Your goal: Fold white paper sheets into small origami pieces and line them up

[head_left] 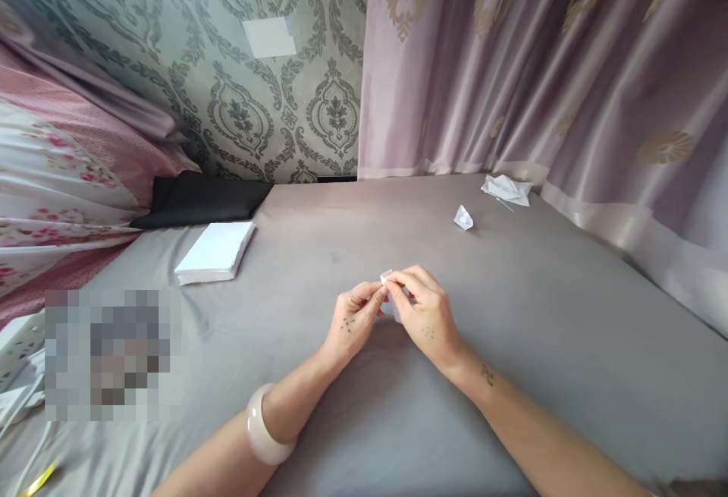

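Observation:
A small piece of folded white paper (pixel 396 307) is pinched between my two hands, over the middle of the grey cloth surface. My left hand (pixel 356 320) grips its left side with thumb and fingers. From the other side my right hand (pixel 425 311) holds its top edge, fingertips almost meeting those of the left. Most of the paper is hidden behind the fingers. Farther off to the right stands a small folded paper shape (pixel 463 218). Behind it lies a flat pile of folded white papers (pixel 507 190), with a thin greenish strip beside it.
A stack of white paper (pixel 213 248) lies at the left, before a folded black cloth (pixel 205 199). A blurred-out patch (pixel 114 353), white cables and a yellow object (pixel 41 478) are at the near left. Curtains (pixel 512 64) hang along the right.

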Demonstrator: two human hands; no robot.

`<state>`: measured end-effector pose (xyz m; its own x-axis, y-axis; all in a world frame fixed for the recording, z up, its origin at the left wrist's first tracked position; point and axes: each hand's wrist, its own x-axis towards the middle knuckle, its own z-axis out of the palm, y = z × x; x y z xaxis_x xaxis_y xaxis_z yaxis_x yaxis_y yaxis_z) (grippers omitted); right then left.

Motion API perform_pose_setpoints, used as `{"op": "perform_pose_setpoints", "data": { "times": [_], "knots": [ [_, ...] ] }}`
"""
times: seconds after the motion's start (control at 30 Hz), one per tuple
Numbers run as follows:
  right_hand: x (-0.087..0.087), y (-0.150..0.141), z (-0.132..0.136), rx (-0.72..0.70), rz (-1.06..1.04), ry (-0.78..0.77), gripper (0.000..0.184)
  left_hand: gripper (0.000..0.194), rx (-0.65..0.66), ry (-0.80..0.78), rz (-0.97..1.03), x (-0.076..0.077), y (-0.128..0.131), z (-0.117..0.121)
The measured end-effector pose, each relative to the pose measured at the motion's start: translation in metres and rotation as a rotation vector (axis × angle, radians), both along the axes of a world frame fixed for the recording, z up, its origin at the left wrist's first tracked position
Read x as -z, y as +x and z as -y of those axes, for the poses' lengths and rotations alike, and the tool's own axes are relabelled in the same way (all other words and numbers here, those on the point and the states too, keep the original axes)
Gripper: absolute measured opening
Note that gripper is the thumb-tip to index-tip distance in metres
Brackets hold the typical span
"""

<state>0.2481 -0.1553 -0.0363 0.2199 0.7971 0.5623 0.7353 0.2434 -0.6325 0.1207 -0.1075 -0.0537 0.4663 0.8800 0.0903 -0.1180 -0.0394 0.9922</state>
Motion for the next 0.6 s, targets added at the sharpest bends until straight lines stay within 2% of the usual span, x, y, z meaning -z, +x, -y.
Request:
{"op": "perform_pose_setpoints", "data": {
  "times": [0.2, 0.6],
  "knots": [
    [-0.0002, -0.0003, 0.0005, -0.025, -0.015, -0.02, 0.016, 0.019, -0.115, -0.071, 0.034, -0.0034, -0.0012, -0.0053],
    [-0.0003, -0.0007, 0.0027, -0.051, -0.066, -0.087, 0.02, 0.015, -0.117, -0.022, 0.079, -0.01, -0.0027, -0.0025]
  ]
}}
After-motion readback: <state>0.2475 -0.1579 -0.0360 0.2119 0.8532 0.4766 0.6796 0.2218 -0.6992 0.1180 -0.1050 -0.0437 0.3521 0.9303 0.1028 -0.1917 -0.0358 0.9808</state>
